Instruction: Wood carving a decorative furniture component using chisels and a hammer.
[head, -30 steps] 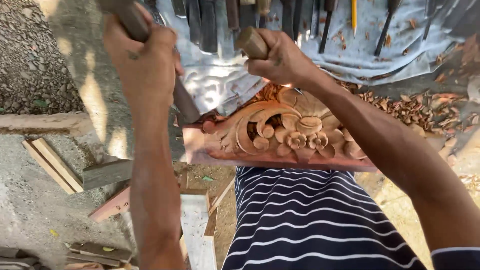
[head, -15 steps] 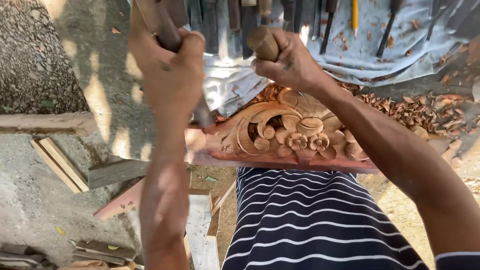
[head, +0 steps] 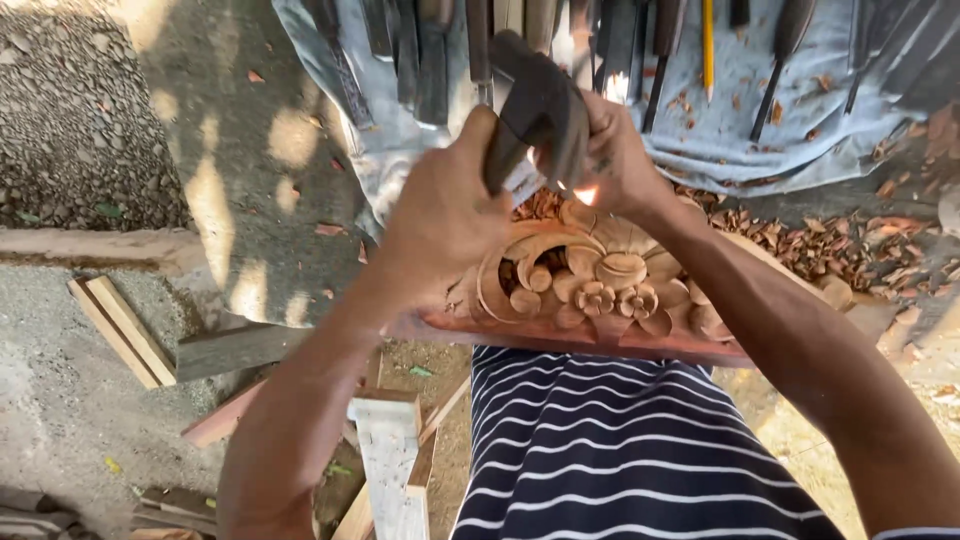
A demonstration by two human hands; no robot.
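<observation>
The head camera looks straight down on a person seated at a reddish-brown carved wooden panel (head: 600, 290), whose relief shows curling scrolls and small round flowers. The panel lies flat in front of the person's navy-and-white striped shirt (head: 620, 450), its near edge just above the shirt.

The left hand (head: 445, 215) is clenched around the handle of a dark wooden mallet (head: 540, 105). The mallet's blocky head is raised over the upper left part of the carving and sits right against the right hand (head: 620, 150). That hand is closed in a fist just behind the mallet head, above the top edge of the panel. What it grips is mostly hidden by the mallet and the fingers, so the tool inside it cannot be made out. Both forearms come in from the bottom of the view and meet over the carving.

Beyond the panel, a crumpled pale blue cloth (head: 740, 140) is spread on the ground, and a row of dark-handled carving chisels (head: 430, 50) lies side by side across it, with a yellow pencil (head: 708, 40) among them. Reddish wood chips (head: 830, 250) are heaped to the right of the carving and dusted over the cloth.

To the left, on sunlit grey concrete ground (head: 60, 400), lie pale wooden offcut strips (head: 120, 330) and a grey weathered plank (head: 240, 350), well apart from the hands. A white-painted wooden post (head: 390, 460) stands just below the panel's left end.
</observation>
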